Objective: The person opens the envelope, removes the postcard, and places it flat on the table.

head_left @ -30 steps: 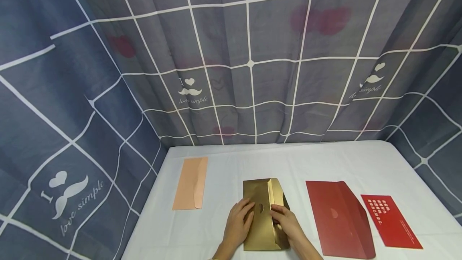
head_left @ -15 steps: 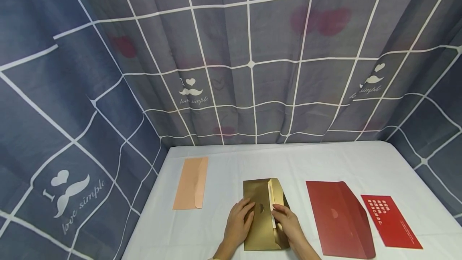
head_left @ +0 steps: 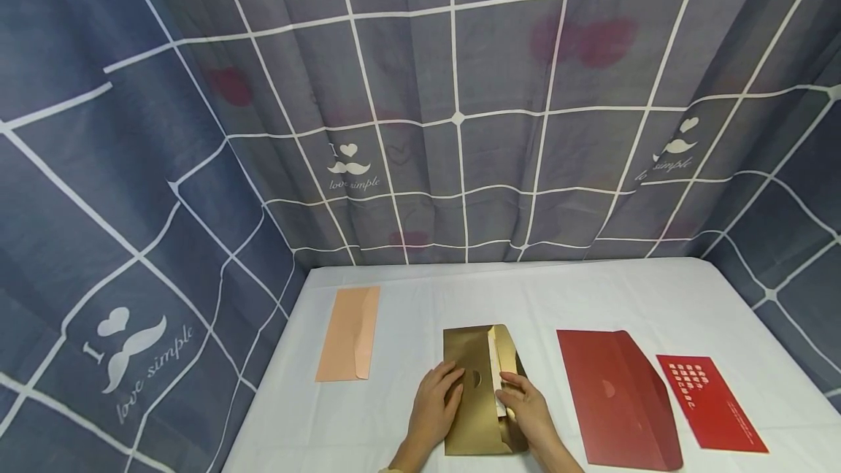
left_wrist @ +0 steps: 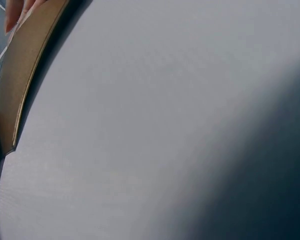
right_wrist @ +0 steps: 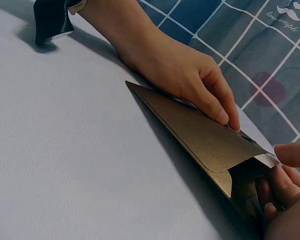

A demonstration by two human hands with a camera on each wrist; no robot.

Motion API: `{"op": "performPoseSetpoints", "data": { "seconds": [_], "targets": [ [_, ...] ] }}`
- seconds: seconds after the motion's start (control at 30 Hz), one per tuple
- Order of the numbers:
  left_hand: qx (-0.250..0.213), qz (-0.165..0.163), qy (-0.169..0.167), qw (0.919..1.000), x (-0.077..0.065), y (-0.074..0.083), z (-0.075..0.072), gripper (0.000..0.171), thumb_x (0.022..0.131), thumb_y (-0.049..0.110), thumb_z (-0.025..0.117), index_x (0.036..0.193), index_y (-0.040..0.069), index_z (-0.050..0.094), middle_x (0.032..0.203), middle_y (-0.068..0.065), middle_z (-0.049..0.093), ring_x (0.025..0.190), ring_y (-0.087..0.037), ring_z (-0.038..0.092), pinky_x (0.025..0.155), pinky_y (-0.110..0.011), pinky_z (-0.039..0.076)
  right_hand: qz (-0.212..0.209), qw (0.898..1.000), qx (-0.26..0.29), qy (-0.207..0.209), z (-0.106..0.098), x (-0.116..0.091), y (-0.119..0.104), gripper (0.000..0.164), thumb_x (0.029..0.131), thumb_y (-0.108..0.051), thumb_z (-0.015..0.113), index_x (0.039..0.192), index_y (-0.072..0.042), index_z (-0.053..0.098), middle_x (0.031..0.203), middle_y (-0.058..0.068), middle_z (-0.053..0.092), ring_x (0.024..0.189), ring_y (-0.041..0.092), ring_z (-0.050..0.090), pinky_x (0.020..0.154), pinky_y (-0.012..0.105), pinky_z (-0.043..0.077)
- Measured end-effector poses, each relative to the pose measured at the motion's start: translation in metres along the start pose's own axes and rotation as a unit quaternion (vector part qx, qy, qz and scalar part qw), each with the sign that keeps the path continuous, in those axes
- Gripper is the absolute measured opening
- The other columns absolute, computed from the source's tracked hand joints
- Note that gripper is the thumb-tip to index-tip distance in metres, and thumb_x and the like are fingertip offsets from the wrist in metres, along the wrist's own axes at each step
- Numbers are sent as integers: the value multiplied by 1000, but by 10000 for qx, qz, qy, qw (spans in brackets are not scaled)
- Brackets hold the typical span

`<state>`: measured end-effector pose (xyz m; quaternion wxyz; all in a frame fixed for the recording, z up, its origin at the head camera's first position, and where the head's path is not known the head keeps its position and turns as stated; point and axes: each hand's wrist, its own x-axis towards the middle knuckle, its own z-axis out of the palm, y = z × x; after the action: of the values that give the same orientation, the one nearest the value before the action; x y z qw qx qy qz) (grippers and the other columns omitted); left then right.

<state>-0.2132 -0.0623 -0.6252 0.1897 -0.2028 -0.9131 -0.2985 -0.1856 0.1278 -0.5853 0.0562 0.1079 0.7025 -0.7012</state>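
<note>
A gold envelope [head_left: 468,414] lies on the white table with its flap folded out to the right. My left hand [head_left: 434,401] rests on the envelope's left part, fingertips near the half-round notch; the right wrist view shows this left hand [right_wrist: 190,75] with its thumb and fingers down on the paper. At the envelope's mouth my right hand [head_left: 525,407] pinches the edge of a white paper [head_left: 497,371] between thumb and fingers. The right wrist view shows this white paper [right_wrist: 266,160] at the raised mouth; most of it is hidden inside the envelope.
A peach envelope [head_left: 348,334] lies at the left. On the right are a dark red envelope [head_left: 611,400] and a bright red card [head_left: 712,404] with white printed characters. A blue-grey gridded curtain [head_left: 420,93] encloses the back and sides of the white table [head_left: 407,290].
A white paper edge has come into view along the gold envelope's mouth. My right hand has shifted slightly right with it. The left hand has stayed in place.
</note>
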Motion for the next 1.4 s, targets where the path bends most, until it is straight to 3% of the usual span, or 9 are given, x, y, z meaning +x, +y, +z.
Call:
{"op": "performPoseSetpoints", "data": {
  "seconds": [0.6, 0.87, 1.4],
  "targets": [
    [-62, -99, -125, 9999, 1, 0, 1, 26, 94, 20, 61, 118, 12, 66, 126, -6, 59, 121, -29, 51, 100, -50, 39, 63, 10000, -38, 45, -4, -3, 5, 47, 90, -7, 63, 133, 4, 45, 102, 14, 67, 100, 27, 60, 91, 49, 44],
    [11, 15, 8, 10000, 0, -2, 3, 25, 93, 20, 62, 117, 12, 67, 124, -5, 60, 120, -29, 52, 99, -50, 40, 102, 9998, 61, 128, -5, -4, 3, 49, 89, -5, 63, 133, 4, 45, 92, 8, 67, 90, 18, 59, 78, 30, 44],
    [-90, -112, -110, 9998, 1, 1, 1, 25, 94, 20, 61, 116, 11, 67, 124, -6, 60, 120, -29, 52, 100, -49, 39, 118, 9994, 288, 180, -6, -5, 5, 50, 89, -2, 62, 134, 5, 42, 93, 9, 67, 81, 15, 61, 65, 24, 46]
  ]
}}
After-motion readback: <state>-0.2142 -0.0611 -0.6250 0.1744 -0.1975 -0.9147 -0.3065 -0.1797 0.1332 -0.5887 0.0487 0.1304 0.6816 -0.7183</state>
